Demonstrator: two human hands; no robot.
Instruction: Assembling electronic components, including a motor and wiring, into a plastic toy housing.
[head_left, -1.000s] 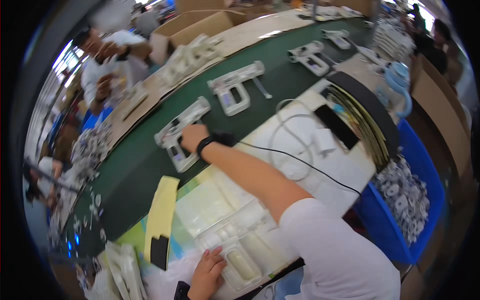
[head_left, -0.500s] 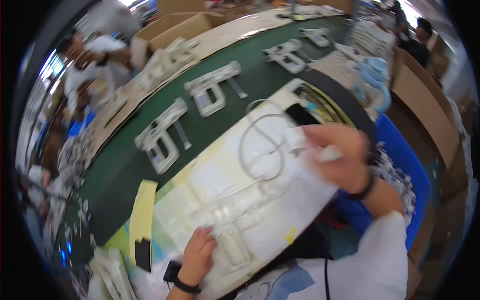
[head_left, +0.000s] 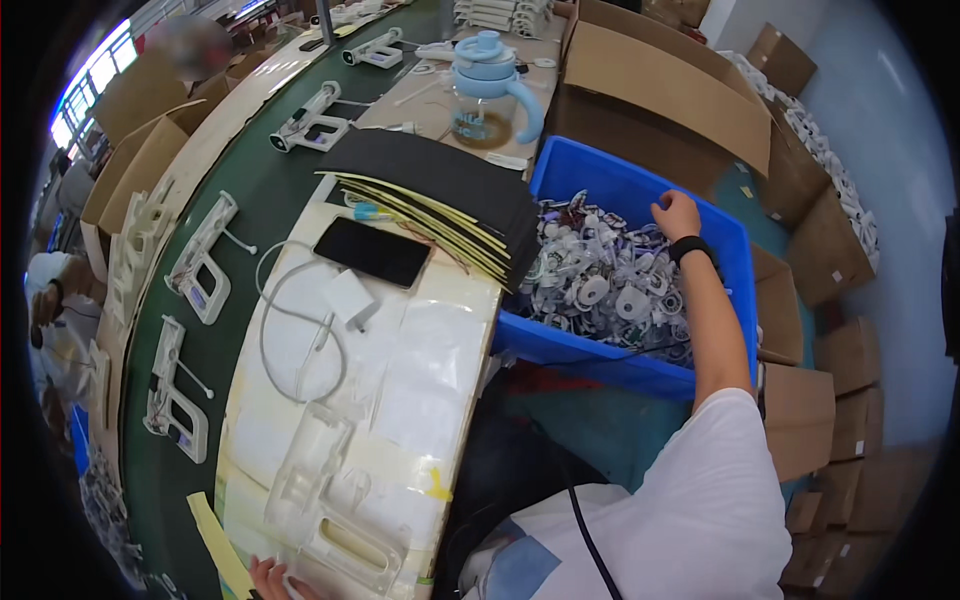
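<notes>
My right hand [head_left: 678, 215] is over the far right part of a blue bin [head_left: 590, 352], its fingers curled inward. Whatever lies between those fingertips, if anything, is hidden. Small white, clear and grey parts [head_left: 610, 285] fill the bin in a loose heap. At the lower edge, my left hand [head_left: 277, 580] is only partly in view, fingers apart, beside a clear plastic gun-shaped tray [head_left: 352, 545] on the white worktop [head_left: 425, 360]. A white power adapter [head_left: 350, 298] with a grey cable [head_left: 268, 345] lies farther up the worktop, near a black phone [head_left: 373, 251].
White gun-shaped housings [head_left: 205, 258] lie along the green belt [head_left: 235, 165] at left. Black sheets [head_left: 430, 175] are stacked at the worktop's far end, before a blue-lidded jug [head_left: 487, 90]. Cardboard boxes [head_left: 660, 90] stand behind and right of the bin. A yellow strip [head_left: 218, 545] lies near my left hand.
The view has swung to the right. My right hand has gone from above the worktop near the adapter to over the blue bin. My left hand stays by the clear tray.
</notes>
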